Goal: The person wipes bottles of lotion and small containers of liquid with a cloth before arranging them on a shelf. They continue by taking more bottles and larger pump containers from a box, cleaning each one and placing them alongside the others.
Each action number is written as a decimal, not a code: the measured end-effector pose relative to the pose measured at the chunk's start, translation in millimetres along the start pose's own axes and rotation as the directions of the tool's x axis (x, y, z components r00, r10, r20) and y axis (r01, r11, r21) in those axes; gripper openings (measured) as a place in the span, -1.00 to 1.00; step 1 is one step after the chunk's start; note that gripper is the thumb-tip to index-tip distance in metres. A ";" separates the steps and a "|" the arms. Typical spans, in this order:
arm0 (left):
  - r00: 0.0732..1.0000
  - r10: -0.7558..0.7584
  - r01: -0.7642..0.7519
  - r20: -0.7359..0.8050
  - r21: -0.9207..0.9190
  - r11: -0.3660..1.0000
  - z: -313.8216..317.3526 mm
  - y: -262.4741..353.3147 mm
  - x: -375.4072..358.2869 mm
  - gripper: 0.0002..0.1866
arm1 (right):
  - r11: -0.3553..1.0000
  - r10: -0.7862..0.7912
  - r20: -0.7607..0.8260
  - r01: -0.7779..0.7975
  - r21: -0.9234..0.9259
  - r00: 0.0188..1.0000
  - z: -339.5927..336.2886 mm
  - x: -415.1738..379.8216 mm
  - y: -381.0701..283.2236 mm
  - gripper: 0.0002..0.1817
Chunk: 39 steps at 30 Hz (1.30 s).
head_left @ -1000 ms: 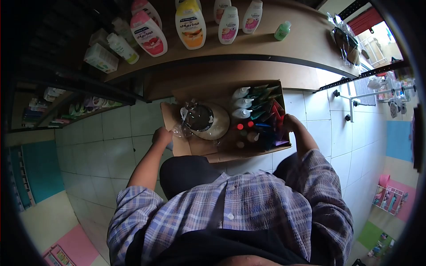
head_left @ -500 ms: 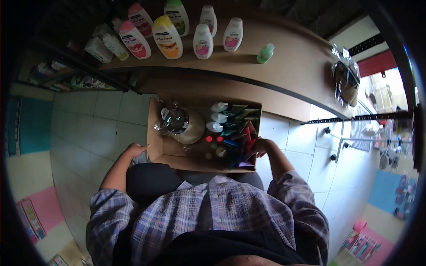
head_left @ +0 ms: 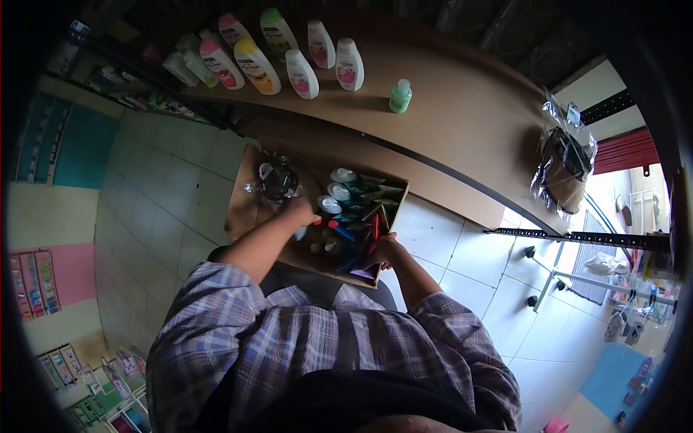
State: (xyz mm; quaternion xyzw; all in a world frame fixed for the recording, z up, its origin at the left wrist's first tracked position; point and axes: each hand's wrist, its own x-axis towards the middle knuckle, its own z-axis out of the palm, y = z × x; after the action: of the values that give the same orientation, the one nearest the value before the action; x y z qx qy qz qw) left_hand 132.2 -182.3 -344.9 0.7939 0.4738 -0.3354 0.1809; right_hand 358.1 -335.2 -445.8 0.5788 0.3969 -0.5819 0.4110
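An open cardboard box (head_left: 240, 189) rests tilted in front of me, below the shelf. My left hand (head_left: 297, 211) reaches into its middle, fingers curled, with a pale, bluish thing (head_left: 299, 233) showing beneath them. Just beside the fingertips are bottles with red caps (head_left: 333, 224). White-topped bottles (head_left: 338, 191) stand in a row past the hand. My right hand (head_left: 388, 251) is closed around the box's right rim, next to red packets (head_left: 375, 225) and a purple packet (head_left: 367, 270). A plastic-wrapped round item (head_left: 278, 179) sits in the box's left end.
A brown shelf (head_left: 447, 123) runs across beyond the box. On it stand several lotion bottles (head_left: 302, 74), a small green bottle (head_left: 401, 96) and a plastic-wrapped bag (head_left: 564, 169). A wheeled metal rack (head_left: 546, 278) is on the tiled floor (head_left: 476, 289) at right.
My left hand has moved from outside the box's left edge into its middle. My right hand stays at the right rim. The view has turned, so the box and shelf appear more slanted.
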 end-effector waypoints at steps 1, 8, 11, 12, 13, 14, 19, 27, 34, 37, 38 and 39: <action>0.998 0.037 -0.032 0.055 -0.084 0.996 -13.3 28.5 -9.1 -0.24 | 0.999 -0.040 0.024 0.040 -0.029 0.999 -0.7 2.3 2.3 -0.41; 1.000 0.028 -0.028 0.007 -0.005 1.000 0.2 116.8 -18.8 -0.35 | 0.913 -0.207 -0.143 0.244 0.327 0.968 7.4 -31.2 18.3 -0.04; 0.992 0.116 -0.118 -0.042 -0.071 0.990 10.3 102.4 -30.0 -0.28 | 0.891 -0.212 -0.176 0.264 0.369 0.961 7.0 -38.4 16.6 -0.04; 0.990 0.137 -0.141 -0.037 -0.131 0.981 20.0 91.3 -32.9 -0.22 | 0.888 -0.179 -0.178 0.237 0.394 0.968 5.8 -41.9 15.5 -0.04; 0.987 0.159 -0.163 -0.036 -0.193 0.968 22.5 79.0 -40.7 -0.16 | 0.880 -0.126 -0.181 0.194 0.433 0.975 4.6 -46.1 13.1 -0.03; 0.987 0.154 -0.159 -0.038 -0.234 0.959 28.5 64.7 -51.1 -0.12 | 0.870 -0.067 -0.180 0.145 0.470 0.981 4.4 -50.2 10.5 -0.03; 0.995 0.078 -0.062 0.058 -0.231 0.971 95.8 -34.0 -68.1 -0.01 | 0.800 0.023 -0.133 0.062 0.597 0.991 7.5 -56.0 15.7 0.04; 0.971 0.220 -0.207 0.099 -0.127 0.970 109.7 -154.9 -124.0 -0.22 | 0.780 -0.123 0.041 0.071 0.622 0.992 -3.4 -51.8 16.0 -0.12; 0.987 0.153 -0.144 0.046 -0.150 0.978 162.2 -169.2 -54.4 -0.41 | 0.709 0.162 -0.247 0.061 0.703 0.955 10.6 -112.7 2.9 -0.01; 0.956 0.151 -0.146 0.252 -0.037 0.989 149.5 -157.3 -22.5 -0.43 | 0.708 0.185 -0.330 0.107 0.698 0.926 16.2 -105.5 1.4 -0.01; 0.888 0.128 -0.172 0.442 0.061 0.983 143.1 -151.8 -13.3 -0.49 | 0.714 0.165 -0.366 0.145 0.685 0.916 17.8 -109.0 -0.1 -0.02; 0.793 0.082 -0.216 0.603 0.153 0.964 134.9 -146.0 -3.1 -0.53 | 0.721 0.164 -0.366 0.142 0.678 0.916 18.7 -104.6 5.6 -0.02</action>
State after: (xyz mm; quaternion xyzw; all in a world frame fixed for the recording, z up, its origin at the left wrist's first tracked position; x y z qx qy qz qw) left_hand -45.0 -195.0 -434.0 0.6994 0.2905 -0.5994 0.2591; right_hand 356.0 -352.7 -340.8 0.7987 0.2225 -0.5536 0.0779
